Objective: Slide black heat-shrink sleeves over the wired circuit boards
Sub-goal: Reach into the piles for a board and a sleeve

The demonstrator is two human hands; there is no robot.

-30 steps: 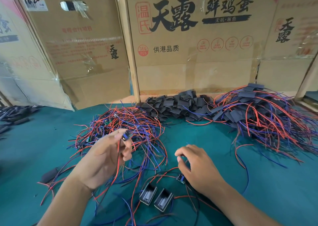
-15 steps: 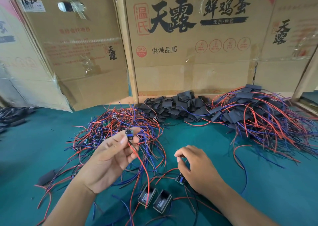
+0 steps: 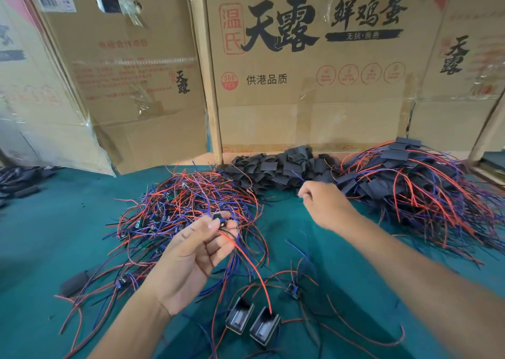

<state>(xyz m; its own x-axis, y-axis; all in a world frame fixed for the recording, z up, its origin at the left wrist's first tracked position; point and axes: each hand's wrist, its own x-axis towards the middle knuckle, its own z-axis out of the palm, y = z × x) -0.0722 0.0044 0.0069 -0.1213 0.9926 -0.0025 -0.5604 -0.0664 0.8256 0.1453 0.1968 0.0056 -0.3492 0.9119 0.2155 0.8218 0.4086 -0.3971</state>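
My left hand (image 3: 191,257) pinches a small wired circuit board (image 3: 219,218) at its fingertips; red and blue leads hang down from it. My right hand (image 3: 325,205) is stretched out towards the pile of loose black heat-shrink sleeves (image 3: 278,167) at the back, fingers loosely curled and holding nothing. A heap of bare wired boards (image 3: 185,203) lies left of centre. At the right lies a pile of sleeved boards (image 3: 415,186). Another loose wired board (image 3: 293,290) lies on the green table (image 3: 54,235) near me.
Two small black open-topped holders (image 3: 252,323) sit at the front edge. Taped cardboard boxes (image 3: 300,71) wall off the back of the table. More black sleeves (image 3: 19,183) lie at the far left, and a single black sleeve (image 3: 75,279) lies front left.
My right hand has left the loose board near the front and reached back towards the sleeve pile. My left hand has stayed raised with its board, shifting slightly.
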